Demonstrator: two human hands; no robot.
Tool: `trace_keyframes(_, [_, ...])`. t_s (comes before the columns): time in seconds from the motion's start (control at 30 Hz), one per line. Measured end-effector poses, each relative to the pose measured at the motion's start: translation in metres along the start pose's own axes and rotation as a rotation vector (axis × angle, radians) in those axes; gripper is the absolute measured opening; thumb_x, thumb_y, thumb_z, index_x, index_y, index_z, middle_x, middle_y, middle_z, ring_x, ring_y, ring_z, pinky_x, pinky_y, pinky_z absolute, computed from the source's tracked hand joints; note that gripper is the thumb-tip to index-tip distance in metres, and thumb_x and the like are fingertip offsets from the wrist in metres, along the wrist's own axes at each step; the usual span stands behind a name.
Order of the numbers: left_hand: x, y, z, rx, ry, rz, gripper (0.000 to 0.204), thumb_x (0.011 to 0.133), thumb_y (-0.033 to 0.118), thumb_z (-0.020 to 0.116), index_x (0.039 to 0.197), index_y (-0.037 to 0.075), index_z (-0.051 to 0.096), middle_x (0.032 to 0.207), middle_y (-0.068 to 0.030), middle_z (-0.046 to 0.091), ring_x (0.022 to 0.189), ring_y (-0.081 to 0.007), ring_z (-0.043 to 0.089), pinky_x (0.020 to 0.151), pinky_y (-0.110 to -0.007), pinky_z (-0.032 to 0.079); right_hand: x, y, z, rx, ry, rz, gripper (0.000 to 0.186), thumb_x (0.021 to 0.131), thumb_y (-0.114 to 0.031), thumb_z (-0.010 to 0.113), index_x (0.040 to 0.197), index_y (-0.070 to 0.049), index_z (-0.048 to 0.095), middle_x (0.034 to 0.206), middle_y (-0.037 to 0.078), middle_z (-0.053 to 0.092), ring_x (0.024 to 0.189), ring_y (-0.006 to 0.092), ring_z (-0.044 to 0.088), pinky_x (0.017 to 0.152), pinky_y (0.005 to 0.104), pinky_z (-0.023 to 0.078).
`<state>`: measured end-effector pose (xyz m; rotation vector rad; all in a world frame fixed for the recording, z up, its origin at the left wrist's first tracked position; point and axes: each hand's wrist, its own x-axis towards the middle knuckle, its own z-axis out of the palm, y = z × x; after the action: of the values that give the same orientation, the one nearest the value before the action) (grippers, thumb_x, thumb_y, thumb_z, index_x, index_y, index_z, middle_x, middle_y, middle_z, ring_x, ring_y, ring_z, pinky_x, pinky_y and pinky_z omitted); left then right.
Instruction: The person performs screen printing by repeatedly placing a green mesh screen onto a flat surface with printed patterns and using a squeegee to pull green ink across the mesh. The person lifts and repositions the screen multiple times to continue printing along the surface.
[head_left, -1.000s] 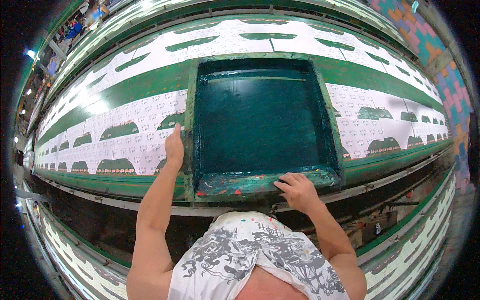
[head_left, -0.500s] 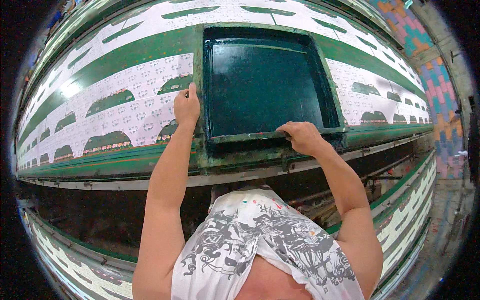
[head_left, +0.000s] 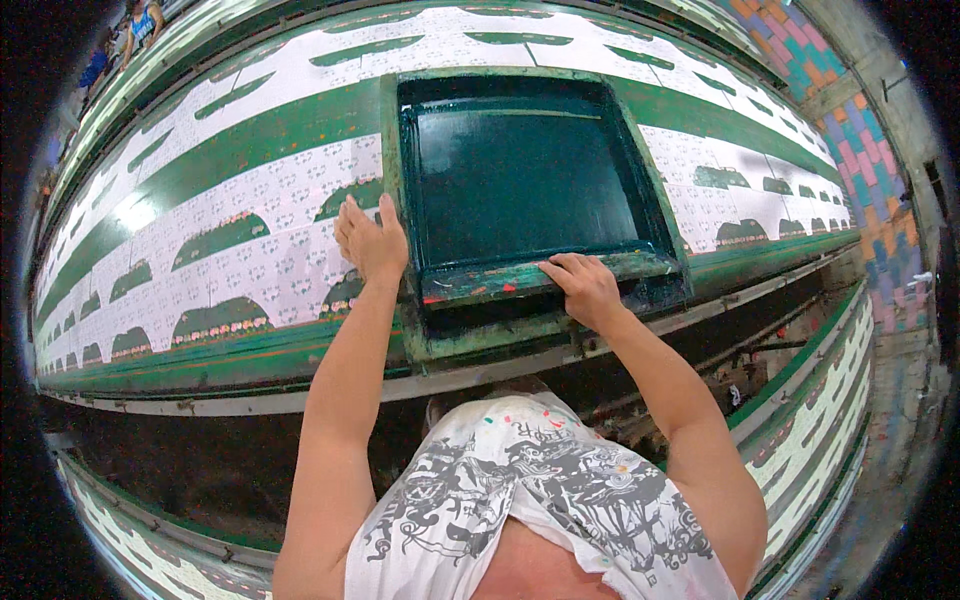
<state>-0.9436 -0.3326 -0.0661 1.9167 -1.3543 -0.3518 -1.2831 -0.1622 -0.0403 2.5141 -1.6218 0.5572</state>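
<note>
From above, a shallow, dark green screen (head_left: pixel 510 170) is being supported on a long green tabletop (head_left: pixel 290 120), just beyond the white shirt (head_left: pixel 520 470) that is being worn. White sheets (head_left: pixel 300 165) with small printed motifs are being displayed in rows on both sides of it.

Across the screen's near end, a long, paint-spotted bar (head_left: pixel 480 283) is being held by the right grip (head_left: pixel 585 290). That grip is being kept narrow, with fingers bent over the bar to the right of its middle; the thumb's exact place is being hidden. The left grip (head_left: pixel 376 243) is being held wide, fingers parted, with nothing visibly being grasped. It is being placed beside the screen's left rail (head_left: pixel 391 140); whether the rail is being touched cannot be told.

The relation being judged most important is the bar's lie. Its long axis is being held left to right, with the longer part being left on the right grip's left side. The screen's dark field is being bordered by the bar on its near edge, and a dark gap is being shown between bar and near rail (head_left: pixel 500 338). The right grip is being judged nearer, the left being set apart, past the bar's left end.
</note>
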Motion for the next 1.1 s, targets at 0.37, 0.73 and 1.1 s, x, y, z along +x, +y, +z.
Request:
trace_keyframes(0.37, [-0.001,-0.009,0.003,0.006,0.021,0.054,0.076,0.111,0.051,0.060,0.164,0.000,0.045,0.166,-0.0258,0.048,0.156,-0.0454,0.038,0.127,-0.061,0.029,0.156,0.110,0.058,-0.015,0.078,0.003,0.048,0.088,0.002,0.065,0.132,-0.014,0.075,0.121,0.011,0.075,0.112,0.0349,0.073,0.097,0.0475,0.056])
trace_keyframes(0.73, [-0.004,-0.006,0.001,0.120,0.146,0.089,0.068,0.111,0.038,0.063,0.157,-0.009,0.048,0.154,-0.0338,0.055,0.145,-0.0496,0.047,0.124,-0.058,0.034,0.303,0.212,0.077,0.006,-0.136,0.040,0.042,0.090,-0.006,0.067,0.128,-0.019,0.077,0.115,0.012,0.077,0.110,0.0366,0.076,0.097,0.0534,0.062])
trace_keyframes(1.1, [-0.007,-0.005,0.000,0.200,0.150,0.112,0.066,0.111,0.036,0.063,0.156,-0.010,0.048,0.153,-0.0336,0.056,0.142,-0.0506,0.048,0.122,-0.058,0.035,0.330,0.248,0.066,0.004,-0.230,-0.040,0.034,0.095,-0.014,0.069,0.128,-0.018,0.075,0.120,0.011,0.076,0.115,0.0352,0.075,0.097,0.0521,0.061])
